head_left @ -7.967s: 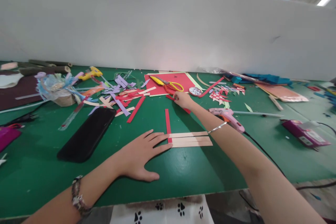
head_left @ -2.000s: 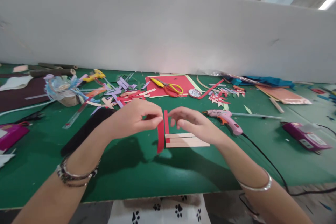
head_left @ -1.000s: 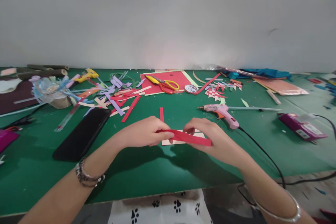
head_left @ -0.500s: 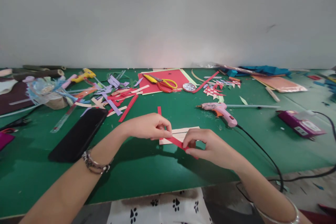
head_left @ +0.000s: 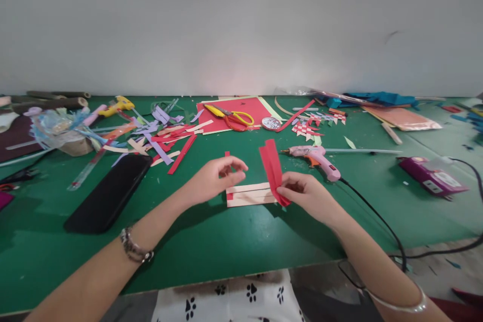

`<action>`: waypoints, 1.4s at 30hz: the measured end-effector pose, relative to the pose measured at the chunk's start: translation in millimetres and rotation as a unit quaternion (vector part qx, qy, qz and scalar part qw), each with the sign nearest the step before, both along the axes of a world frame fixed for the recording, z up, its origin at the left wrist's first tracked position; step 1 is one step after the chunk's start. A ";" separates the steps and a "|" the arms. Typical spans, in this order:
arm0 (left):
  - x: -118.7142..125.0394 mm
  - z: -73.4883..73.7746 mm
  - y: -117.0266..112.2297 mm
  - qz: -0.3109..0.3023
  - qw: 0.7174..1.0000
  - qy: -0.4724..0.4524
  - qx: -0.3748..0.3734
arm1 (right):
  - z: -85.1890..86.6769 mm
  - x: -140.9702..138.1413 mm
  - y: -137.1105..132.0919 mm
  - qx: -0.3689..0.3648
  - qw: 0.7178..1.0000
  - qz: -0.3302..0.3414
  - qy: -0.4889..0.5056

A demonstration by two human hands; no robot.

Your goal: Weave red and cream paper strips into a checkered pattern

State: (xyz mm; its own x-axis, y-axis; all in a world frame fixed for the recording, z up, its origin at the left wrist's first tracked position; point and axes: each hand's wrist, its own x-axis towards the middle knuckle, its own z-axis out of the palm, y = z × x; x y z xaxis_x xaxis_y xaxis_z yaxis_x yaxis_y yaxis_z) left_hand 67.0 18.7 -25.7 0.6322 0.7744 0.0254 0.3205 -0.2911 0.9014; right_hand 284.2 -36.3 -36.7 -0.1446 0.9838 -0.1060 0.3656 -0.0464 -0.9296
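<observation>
Several red paper strips point(head_left: 272, 166) stand up from my right hand point(head_left: 307, 193), pinched between its thumb and fingers. Below them, cream paper strips point(head_left: 249, 197) lie side by side on the green table, with a red strip point(head_left: 229, 194) crossing their left end. My left hand point(head_left: 217, 178) hovers above that left end, fingers curved and apart, with nothing between them. The right end of the cream strips is hidden behind the red strips and my right hand.
A black phone point(head_left: 109, 193) lies left of my arm. Paper scraps point(head_left: 162, 136), scissors point(head_left: 230, 116) on red paper, and a round case point(head_left: 270, 123) sit farther back. At right are a pink glue gun point(head_left: 315, 157) with a black cord and a purple power box point(head_left: 430, 176).
My left hand has let go of the red paper and moved left. My right hand has moved slightly right and up, swinging the red strips from lying slanted to upright.
</observation>
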 end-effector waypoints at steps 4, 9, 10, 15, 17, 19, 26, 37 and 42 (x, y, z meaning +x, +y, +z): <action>2.9 -8.1 -13.0 -0.081 0.971 0.170 0.145 | 2.5 5.9 -2.3 0.030 0.998 -0.048 0.030; 8.2 -17.3 -19.2 -0.129 0.913 0.308 0.234 | 1.8 10.7 -3.6 0.025 0.996 -0.071 0.043; 8.9 -18.8 -19.3 -0.127 0.911 0.314 0.237 | 1.1 11.5 -3.5 0.022 0.996 -0.077 0.045; 9.9 -24.3 -19.7 -0.110 0.907 0.327 0.241 | -0.3 13.0 -2.5 0.018 0.991 -0.112 0.072; 9.8 -26.0 -20.0 -0.102 0.907 0.328 0.245 | 0.5 12.7 -2.8 0.022 0.989 -0.122 0.076; 9.5 -27.4 -20.4 -0.095 0.906 0.326 0.252 | 1.5 12.3 -3.5 0.026 0.988 -0.128 0.078; 8.0 -29.6 -23.5 -0.074 0.891 0.322 0.312 | -0.9 15.1 -5.0 0.047 0.984 -0.151 0.084; 8.9 -28.6 -30.8 0.022 0.889 0.318 0.329 | -16.3 12.1 -10.0 0.054 0.995 -0.071 0.037; 8.4 -30.2 -32.0 0.030 0.876 0.316 0.362 | -20.6 12.3 -8.6 0.022 0.999 0.005 -0.049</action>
State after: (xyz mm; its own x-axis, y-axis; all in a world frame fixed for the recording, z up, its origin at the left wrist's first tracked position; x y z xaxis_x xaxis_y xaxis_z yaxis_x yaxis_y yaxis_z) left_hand 75.4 -13.3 -55.9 0.6563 0.7318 0.1834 0.7232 -0.6795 0.1233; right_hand 296.5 -44.9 -57.3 -0.1458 0.9864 -0.0760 0.4558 -0.0012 -0.8901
